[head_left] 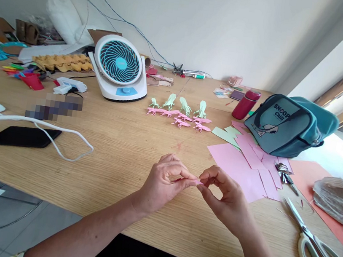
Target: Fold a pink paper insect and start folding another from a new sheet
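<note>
My left hand [165,180] pinches a small folded piece of pink paper [198,182] between thumb and fingertips. Thumb and forefinger of my right hand [224,197] close on the paper's other end. Most of the piece is hidden by my fingers, so its shape does not show. Beyond my hands stand several folded pink paper insects [181,122], with a row of pale green paper insects [185,105] behind them. To the right lie pink paper sheets [236,167] and green paper strips [224,137].
Large scissors [312,239] lie at the front right, near keys [284,173] and a cloth [337,198]. A teal bag [282,127] and red flask [246,105] stand behind the sheets. At left are a fan [119,68], a white cable [78,134] and a black phone-like slab [22,136].
</note>
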`<action>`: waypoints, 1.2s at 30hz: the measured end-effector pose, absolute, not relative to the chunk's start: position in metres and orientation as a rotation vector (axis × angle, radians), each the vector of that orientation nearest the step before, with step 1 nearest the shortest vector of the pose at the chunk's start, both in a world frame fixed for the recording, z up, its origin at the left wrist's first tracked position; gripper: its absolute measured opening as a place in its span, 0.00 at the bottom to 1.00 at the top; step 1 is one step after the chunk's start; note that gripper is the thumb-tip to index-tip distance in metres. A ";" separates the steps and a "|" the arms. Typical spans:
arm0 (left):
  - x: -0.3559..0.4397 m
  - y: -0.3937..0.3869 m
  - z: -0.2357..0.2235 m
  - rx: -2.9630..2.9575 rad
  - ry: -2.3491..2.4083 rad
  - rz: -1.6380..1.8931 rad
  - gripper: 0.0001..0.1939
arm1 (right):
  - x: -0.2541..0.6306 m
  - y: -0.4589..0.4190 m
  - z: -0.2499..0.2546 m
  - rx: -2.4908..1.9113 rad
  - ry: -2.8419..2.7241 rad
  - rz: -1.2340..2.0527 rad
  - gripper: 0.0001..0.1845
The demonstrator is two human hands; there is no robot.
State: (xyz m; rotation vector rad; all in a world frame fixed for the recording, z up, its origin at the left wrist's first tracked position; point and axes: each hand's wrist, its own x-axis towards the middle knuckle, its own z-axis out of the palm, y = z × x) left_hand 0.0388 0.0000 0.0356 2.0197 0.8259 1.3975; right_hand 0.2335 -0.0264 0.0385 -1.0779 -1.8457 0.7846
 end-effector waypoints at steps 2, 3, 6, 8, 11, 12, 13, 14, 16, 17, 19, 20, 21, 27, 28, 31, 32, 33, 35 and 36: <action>0.039 -0.001 0.036 1.972 0.842 1.388 0.04 | 0.230 -0.027 0.039 -1.009 -1.884 0.604 0.07; 0.040 -0.001 0.036 1.949 0.847 1.384 0.05 | 0.229 -0.027 0.039 -0.974 -1.907 0.522 0.08; 0.040 -0.002 0.036 1.895 0.850 1.379 0.05 | 0.226 -0.028 0.039 -0.911 -1.943 0.335 0.11; 0.039 -0.002 0.035 1.876 0.848 1.376 0.04 | 0.227 -0.029 0.037 -0.893 -1.960 0.233 0.14; 0.039 -0.002 0.035 1.843 0.845 1.358 0.04 | 0.228 -0.031 0.033 -0.872 -2.010 0.097 0.17; 0.038 -0.002 0.034 1.829 0.843 1.348 0.03 | 0.229 -0.031 0.032 -0.869 -2.022 0.060 0.17; 0.038 -0.002 0.034 1.817 0.841 1.339 0.03 | 0.229 -0.031 0.031 -0.869 -2.029 0.030 0.18; 0.038 -0.002 0.034 1.806 0.839 1.331 0.03 | 0.229 -0.032 0.030 -0.867 -2.032 0.006 0.18; 0.039 -0.002 0.034 1.796 0.834 1.324 0.03 | 0.228 -0.032 0.030 -0.863 -2.023 -0.021 0.19; 0.039 -0.003 0.035 1.792 0.835 1.322 0.03 | 0.228 -0.032 0.030 -0.856 -2.016 -0.026 0.19; 0.039 -0.004 0.036 1.778 0.847 1.298 0.04 | 0.228 -0.032 0.030 -0.834 -1.999 -0.028 0.19; 0.039 -0.004 0.036 1.766 0.855 1.278 0.04 | 0.228 -0.032 0.030 -0.823 -1.990 -0.026 0.19; 0.039 -0.005 0.037 1.755 0.860 1.259 0.05 | 0.229 -0.033 0.030 -0.811 -1.984 -0.028 0.20; 0.037 -0.005 0.042 1.733 0.843 1.171 0.06 | 0.235 -0.034 0.028 -0.749 -2.025 -0.066 0.23; 0.037 -0.005 0.043 1.729 0.843 1.159 0.06 | 0.236 -0.034 0.027 -0.743 -2.030 -0.066 0.24; 0.037 -0.005 0.043 1.722 0.840 1.168 0.06 | 0.236 -0.033 0.027 -0.737 -2.033 -0.061 0.24; 0.037 -0.005 0.042 1.728 0.836 1.181 0.06 | 0.235 -0.033 0.027 -0.735 -2.033 -0.063 0.24; 0.037 -0.005 0.041 1.739 0.829 1.202 0.06 | 0.235 -0.033 0.027 -0.734 -2.030 -0.065 0.23; 0.037 -0.005 0.040 1.778 0.801 1.251 0.05 | 0.233 -0.033 0.029 -0.743 -2.020 -0.055 0.23; 0.037 -0.005 0.039 1.801 0.785 1.275 0.04 | 0.232 -0.033 0.030 -0.751 -2.010 -0.039 0.23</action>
